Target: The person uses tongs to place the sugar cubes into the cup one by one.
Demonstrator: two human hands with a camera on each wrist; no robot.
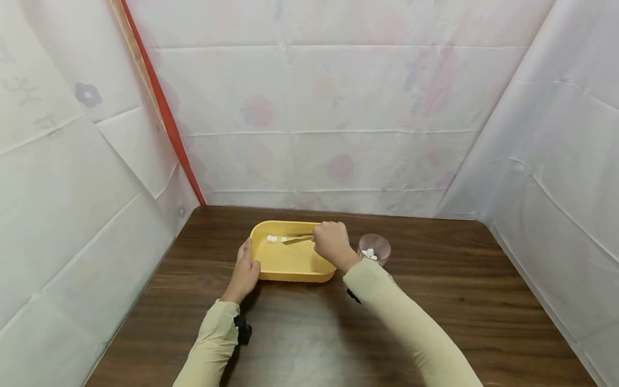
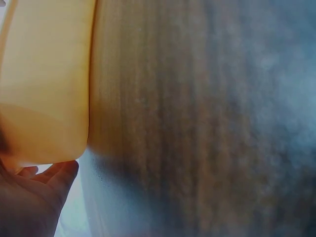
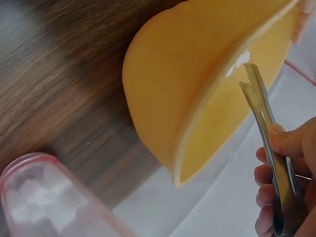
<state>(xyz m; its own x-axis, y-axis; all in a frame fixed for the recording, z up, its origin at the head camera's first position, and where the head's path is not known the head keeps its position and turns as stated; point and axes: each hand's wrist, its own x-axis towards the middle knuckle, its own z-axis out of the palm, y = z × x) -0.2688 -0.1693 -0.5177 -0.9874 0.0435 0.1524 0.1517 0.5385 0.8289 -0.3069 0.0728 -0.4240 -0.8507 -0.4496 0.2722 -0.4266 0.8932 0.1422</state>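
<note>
My left hand (image 1: 244,277) grips the left end of a yellow plastic tray (image 1: 295,277), its fingers along the outer wall and the thumb near the front corner. In my right hand (image 1: 332,243) is a pair of metal tongs (image 3: 269,128), pinched between thumb and fingers. The serrated tips stand apart inside the tray, close to a small white cube (image 1: 283,239). Farther left in the tray lie more small white cubes (image 1: 272,239). To the right of the tray stands a pink see-through cup (image 1: 382,247) with several white cubes (image 1: 370,253) inside.
The tray and cup stand on a dark wood-grain table (image 1: 454,285), toward its back edge. Pale patterned sheets (image 1: 314,107) hang behind and on both sides. A red strip (image 1: 164,105) runs down the back left corner.
</note>
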